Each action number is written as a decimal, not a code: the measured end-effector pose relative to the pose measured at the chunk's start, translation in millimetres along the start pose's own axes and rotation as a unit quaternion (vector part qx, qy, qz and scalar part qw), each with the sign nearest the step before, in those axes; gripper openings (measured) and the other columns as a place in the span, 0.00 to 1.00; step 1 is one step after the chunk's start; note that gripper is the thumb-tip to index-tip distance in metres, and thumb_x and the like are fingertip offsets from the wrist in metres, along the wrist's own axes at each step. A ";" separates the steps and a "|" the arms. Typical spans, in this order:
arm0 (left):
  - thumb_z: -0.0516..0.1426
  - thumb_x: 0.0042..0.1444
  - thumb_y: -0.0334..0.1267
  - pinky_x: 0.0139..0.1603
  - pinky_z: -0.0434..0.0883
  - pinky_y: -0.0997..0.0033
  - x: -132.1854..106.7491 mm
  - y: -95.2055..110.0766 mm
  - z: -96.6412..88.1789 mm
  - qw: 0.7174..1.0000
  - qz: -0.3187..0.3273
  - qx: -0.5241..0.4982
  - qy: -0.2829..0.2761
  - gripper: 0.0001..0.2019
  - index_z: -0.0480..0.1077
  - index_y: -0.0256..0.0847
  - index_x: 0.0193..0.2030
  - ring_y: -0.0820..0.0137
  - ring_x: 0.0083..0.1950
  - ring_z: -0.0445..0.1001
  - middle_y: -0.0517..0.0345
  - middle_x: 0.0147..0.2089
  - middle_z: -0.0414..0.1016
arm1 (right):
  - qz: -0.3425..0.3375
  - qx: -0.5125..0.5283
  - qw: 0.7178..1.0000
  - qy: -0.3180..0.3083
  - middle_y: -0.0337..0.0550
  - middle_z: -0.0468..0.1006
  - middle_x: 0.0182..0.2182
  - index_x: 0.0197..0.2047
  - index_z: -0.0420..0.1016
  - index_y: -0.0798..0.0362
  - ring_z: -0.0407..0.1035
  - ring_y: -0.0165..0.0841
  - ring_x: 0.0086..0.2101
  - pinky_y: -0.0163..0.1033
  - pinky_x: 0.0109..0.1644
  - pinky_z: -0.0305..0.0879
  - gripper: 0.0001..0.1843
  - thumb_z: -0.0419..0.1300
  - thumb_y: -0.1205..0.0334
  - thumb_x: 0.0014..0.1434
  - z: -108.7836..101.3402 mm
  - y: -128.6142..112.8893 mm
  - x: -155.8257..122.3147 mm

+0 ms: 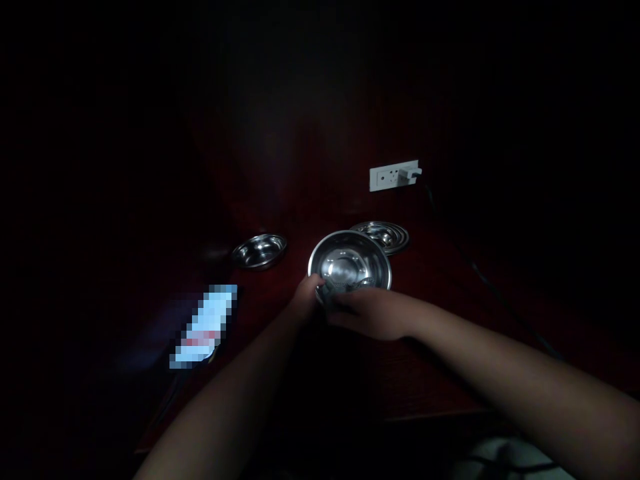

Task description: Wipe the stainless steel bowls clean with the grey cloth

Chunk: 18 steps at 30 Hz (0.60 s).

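A shiny metal bowl (345, 257) is tilted toward me above the dark red table, its inside facing the camera. My left hand (306, 297) grips the bowl's near left rim, thumb over the edge. Reaching over the near rim is my right hand (375, 313), its fingers bent and closed. Something greyish, perhaps a cloth, shows at its fingertips against the bowl's inner wall, too dark to name. Part of the right hand is in shadow.
A shallow metal dish (260, 252) lies to the left. Behind the bowl are round metal plates or lids (397, 237). A lit, blurred-out phone-like screen (207, 327) is at left. A wall socket (385, 177) holds a plug with a cable. Surroundings are very dark.
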<state>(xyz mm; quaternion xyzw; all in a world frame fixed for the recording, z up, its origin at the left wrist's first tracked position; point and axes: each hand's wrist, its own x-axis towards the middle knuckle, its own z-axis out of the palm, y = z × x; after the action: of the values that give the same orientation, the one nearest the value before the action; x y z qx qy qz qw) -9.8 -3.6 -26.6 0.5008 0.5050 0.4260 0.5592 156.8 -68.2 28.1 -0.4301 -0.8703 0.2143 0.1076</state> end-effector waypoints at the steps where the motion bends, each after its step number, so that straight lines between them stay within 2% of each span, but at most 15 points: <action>1: 0.51 0.45 0.41 0.34 0.69 0.68 -0.4 1.1 1.3 1.000 -0.001 -0.013 -0.001 0.11 0.68 0.37 0.30 0.66 0.31 0.73 0.56 0.25 0.72 | -0.010 -0.003 1.000 0.014 0.46 0.79 0.38 0.45 0.75 0.49 0.73 0.38 0.35 0.40 0.38 0.64 0.23 0.47 0.45 0.62 -1.5 1.6 3.3; 3: 0.50 0.45 0.40 0.33 0.69 0.69 -1.3 3.6 4.8 0.999 -0.005 -0.034 -0.002 0.10 0.68 0.36 0.29 0.67 0.30 0.72 0.56 0.24 0.72 | -0.020 -0.005 0.998 0.055 0.46 0.79 0.36 0.43 0.76 0.51 0.72 0.36 0.35 0.40 0.39 0.64 0.20 0.47 0.50 0.63 -1.1 8.1 6.5; 5: 0.51 0.45 0.39 0.32 0.69 0.70 -2.0 5.9 8.4 0.998 -0.008 -0.063 0.002 0.10 0.69 0.36 0.30 0.68 0.30 0.72 0.57 0.24 0.72 | -0.056 -0.001 0.995 0.078 0.44 0.79 0.39 0.44 0.76 0.50 0.72 0.36 0.37 0.40 0.42 0.64 0.14 0.52 0.56 0.61 2.7 16.9 5.6; 7: 0.52 0.44 0.37 0.32 0.68 0.71 -2.2 7.4 11.6 0.996 -0.001 -0.085 0.013 0.09 0.69 0.36 0.30 0.69 0.29 0.72 0.58 0.23 0.72 | -0.093 0.015 0.992 0.089 0.44 0.77 0.42 0.45 0.75 0.51 0.70 0.36 0.42 0.40 0.46 0.64 0.13 0.56 0.59 0.58 6.6 25.9 3.6; 10: 0.54 0.43 0.35 0.32 0.67 0.73 -1.1 7.3 14.3 0.994 0.016 -0.104 0.026 0.08 0.70 0.37 0.31 0.71 0.28 0.70 0.60 0.23 0.71 | -0.090 0.017 0.990 0.104 0.45 0.77 0.42 0.45 0.75 0.53 0.70 0.36 0.42 0.41 0.48 0.63 0.14 0.58 0.60 0.57 8.1 37.1 3.8; 15: 0.55 0.43 0.37 0.31 0.66 0.73 1.9 3.1 12.5 0.991 0.036 -0.125 -0.005 0.09 0.70 0.36 0.31 0.72 0.27 0.70 0.60 0.23 0.72 | -0.074 -0.006 0.990 0.118 0.47 0.77 0.39 0.44 0.75 0.54 0.69 0.38 0.42 0.43 0.47 0.64 0.14 0.60 0.58 0.55 6.3 47.7 8.6; 18: 0.56 0.42 0.38 0.30 0.65 0.73 2.5 2.6 10.6 0.994 0.037 -0.105 0.015 0.09 0.70 0.36 0.30 0.72 0.26 0.69 0.61 0.23 0.72 | -0.086 -0.013 0.987 0.132 0.47 0.76 0.39 0.44 0.75 0.54 0.69 0.38 0.42 0.44 0.47 0.64 0.14 0.61 0.58 0.54 7.3 49.5 8.8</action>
<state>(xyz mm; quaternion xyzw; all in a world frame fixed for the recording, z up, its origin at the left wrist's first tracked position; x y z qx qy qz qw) 1.1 -2.2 -24.6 0.4510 0.4469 0.5043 0.5853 183.5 -36.7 -1.4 -0.3798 -0.8849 0.1338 0.2340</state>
